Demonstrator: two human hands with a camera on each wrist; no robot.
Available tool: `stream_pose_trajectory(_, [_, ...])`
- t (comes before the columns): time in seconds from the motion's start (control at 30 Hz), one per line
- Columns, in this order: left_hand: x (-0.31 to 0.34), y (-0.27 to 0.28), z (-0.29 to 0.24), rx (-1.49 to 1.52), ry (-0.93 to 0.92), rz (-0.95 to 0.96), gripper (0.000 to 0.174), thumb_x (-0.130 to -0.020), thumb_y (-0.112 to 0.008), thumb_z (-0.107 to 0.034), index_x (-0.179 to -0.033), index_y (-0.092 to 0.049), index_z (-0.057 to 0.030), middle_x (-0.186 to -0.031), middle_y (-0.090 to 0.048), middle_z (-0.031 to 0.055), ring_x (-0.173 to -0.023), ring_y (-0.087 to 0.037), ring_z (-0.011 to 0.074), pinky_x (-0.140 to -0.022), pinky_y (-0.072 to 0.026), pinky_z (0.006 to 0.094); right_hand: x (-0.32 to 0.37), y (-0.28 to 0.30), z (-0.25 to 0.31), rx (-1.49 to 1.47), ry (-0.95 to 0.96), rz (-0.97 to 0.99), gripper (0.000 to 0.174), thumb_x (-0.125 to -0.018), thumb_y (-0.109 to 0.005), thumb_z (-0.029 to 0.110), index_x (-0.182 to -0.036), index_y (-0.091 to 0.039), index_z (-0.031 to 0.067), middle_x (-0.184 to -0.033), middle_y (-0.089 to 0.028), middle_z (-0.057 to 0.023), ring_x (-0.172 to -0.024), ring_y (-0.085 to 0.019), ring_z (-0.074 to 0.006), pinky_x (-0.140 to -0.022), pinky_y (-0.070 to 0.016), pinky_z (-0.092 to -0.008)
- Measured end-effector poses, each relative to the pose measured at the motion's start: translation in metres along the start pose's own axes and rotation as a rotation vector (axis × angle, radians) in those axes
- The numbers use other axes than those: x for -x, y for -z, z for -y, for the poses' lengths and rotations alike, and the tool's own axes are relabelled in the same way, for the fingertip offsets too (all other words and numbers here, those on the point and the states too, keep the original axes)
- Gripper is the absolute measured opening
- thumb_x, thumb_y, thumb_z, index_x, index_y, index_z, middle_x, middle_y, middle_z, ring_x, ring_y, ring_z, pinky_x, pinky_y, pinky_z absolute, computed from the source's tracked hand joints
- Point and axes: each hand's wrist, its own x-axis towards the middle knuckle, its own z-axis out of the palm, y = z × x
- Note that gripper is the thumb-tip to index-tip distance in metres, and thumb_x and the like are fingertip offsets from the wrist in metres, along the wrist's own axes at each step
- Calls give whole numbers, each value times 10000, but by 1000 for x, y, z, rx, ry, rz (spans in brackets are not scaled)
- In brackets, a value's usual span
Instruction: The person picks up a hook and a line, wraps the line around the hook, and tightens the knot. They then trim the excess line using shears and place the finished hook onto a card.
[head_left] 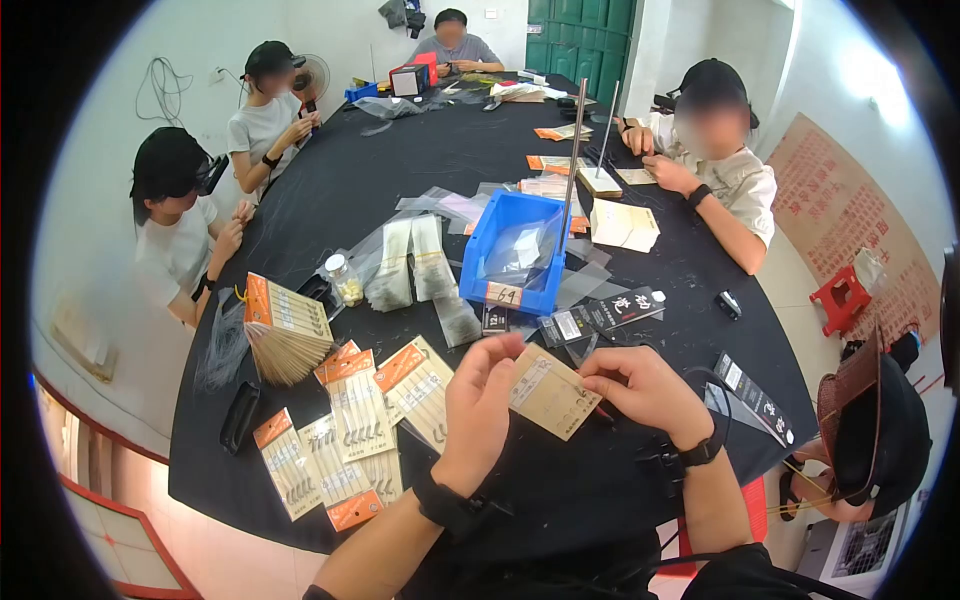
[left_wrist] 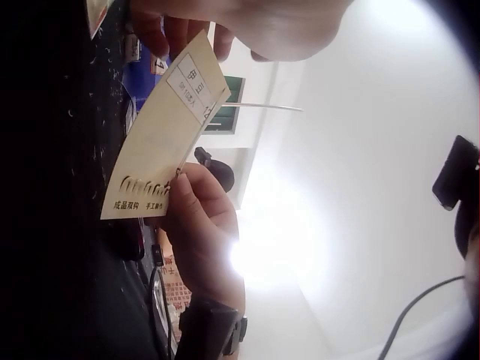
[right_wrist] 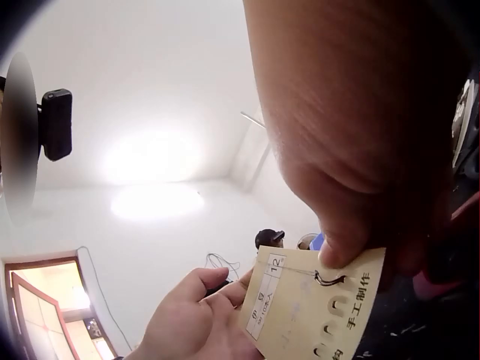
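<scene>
My right hand (head_left: 640, 392) pinches a tan printed card (head_left: 548, 392) near its right edge, thumb on the front. Right beside that thumb, a dark fishing hook (right_wrist: 330, 280) lies at one of the card's small cut-outs, and a thin line (right_wrist: 292, 268) runs from it across the card. My left hand (head_left: 478, 410) is at the card's other end, with the card passing in front of its palm. In the right wrist view its thumb (right_wrist: 208, 279) stands off the card, and the other fingers are partly hidden behind it.
Packets of hooks (head_left: 360, 415) lie to the left, beside a fanned card stack (head_left: 290, 335). Beyond my hands stand a blue bin (head_left: 477, 262) with two metal rods behind it, a small jar (head_left: 344, 280) and plastic sleeves (head_left: 428, 262). Several people sit around the black-covered table (head_left: 330, 180).
</scene>
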Motion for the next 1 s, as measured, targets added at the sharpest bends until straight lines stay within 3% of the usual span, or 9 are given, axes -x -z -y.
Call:
stream_pose_trajectory(0.1, [3, -6, -3, 64, 93, 31, 302, -962, -428, -90, -1205, -560, 31, -1081, -635, 65, -992, -593, 104, -890, -449, 244, 0, 0, 1, 6, 3, -50, 85, -859, -590, 49, -891, -627, -21, -720, -623, -111, -638, -584, -174, -618, -458, -287])
stream_pose_trajectory(0.2, [3, -5, -3, 150, 142, 81, 293, -970, -466, -92, -1212, -559, 46, -1056, -648, 73, -923, -616, 102, -826, -482, 232, -1, 0, 1, 5, 8, -68, 85, -852, -586, 43, -889, -630, -21, -735, -628, -118, -654, -594, -187, -631, -464, -289])
stream_pose_trajectory(0.33, [5, -5, -7, 135, 213, 154, 364, -965, -382, -173, -1167, -595, 43, -1048, -662, 101, -962, -628, 129, -848, -483, 261, -1, 1, 0, 18, 36, -36, 83, -844, -594, 48, -881, -637, -13, -756, -640, -125, -685, -614, -221, -653, -475, -298])
stream_pose_trajectory(0.43, [4, -3, -4, 145, 223, 209, 446, -960, -330, -247, -1155, -600, 49, -1051, -663, 128, -971, -634, 162, -860, -491, 293, -1, 2, -3, 80, 57, -17, 77, -855, -605, 40, -891, -639, -20, -771, -637, -89, -688, -581, -167, -661, -463, -276])
stream_pose_trajectory(0.5, [4, -4, -4, 188, 241, 218, 491, -954, -302, -286, -1152, -597, 52, -1057, -660, 143, -973, -637, 185, -871, -493, 315, 0, 2, -4, 75, 67, -14, 76, -847, -610, 38, -887, -646, -17, -781, -643, -95, -699, -594, -183, -666, -469, -281])
stream_pose_trajectory(0.7, [1, 0, 4, 245, 335, 247, 489, -958, -295, -304, -1116, -603, 42, -1037, -653, 150, -940, -639, 203, -871, -497, 330, 1, 3, 5, 69, 65, 56, 80, -818, -636, 28, -884, -668, -4, -796, -659, -97, -724, -618, -203, -685, -484, -297])
stream_pose_trajectory(0.83, [-2, 5, 10, 112, 348, 328, 489, -965, -320, -321, -1093, -610, 51, -962, -655, 132, -894, -629, 173, -831, -495, 298, -2, 6, 0, 47, 211, 121, 87, -826, -646, 58, -895, -678, 15, -764, -655, -96, -707, -628, -219, -659, -487, -296])
stream_pose_trajectory(0.9, [-2, 6, 7, -64, 277, 316, 476, -967, -320, -308, -1066, -637, 34, -946, -658, 100, -811, -595, 133, -753, -475, 269, -2, 9, 1, 47, 198, 187, 109, -831, -659, 100, -905, -687, 26, -785, -664, -98, -724, -641, -229, -666, -492, -309])
stream_pose_trajectory(1.0, [0, 4, -5, -166, 157, 247, 454, -968, -328, -299, -1037, -647, 16, -948, -659, 86, -802, -576, 120, -707, -442, 251, -5, 9, 1, 103, 204, 245, 148, -835, -666, 165, -890, -678, 27, -811, -665, -110, -747, -644, -252, -675, -494, -336])
